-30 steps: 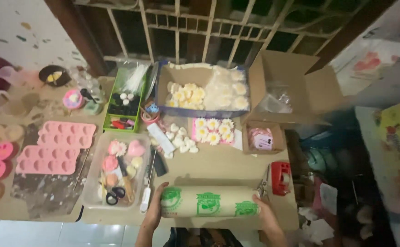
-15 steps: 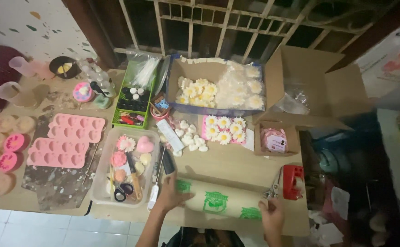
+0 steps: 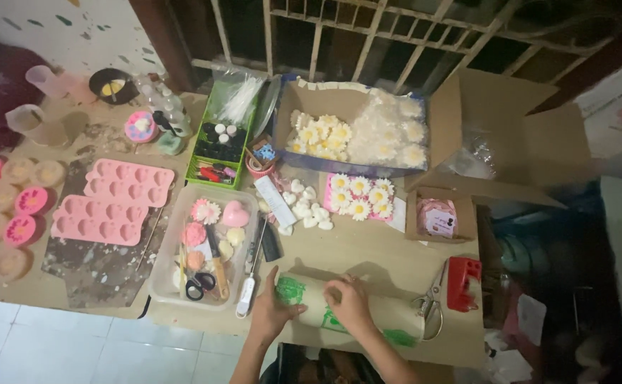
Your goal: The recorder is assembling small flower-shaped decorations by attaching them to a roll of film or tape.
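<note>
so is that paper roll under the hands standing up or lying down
Lying down. The green-printed paper roll rests on its side along the table's front edge, with the left hand and right hand resting on top of it.

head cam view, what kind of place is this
Probably a home craft table for making small moulded pieces, maybe soaps or candles. Pink heart moulds, a cardboard box of white-and-yellow flower pieces and a clear tray of tools with scissors crowd it, beside a barred window.

Scissors (image 3: 430, 308) right of paper roll (image 3: 346, 313)
</note>
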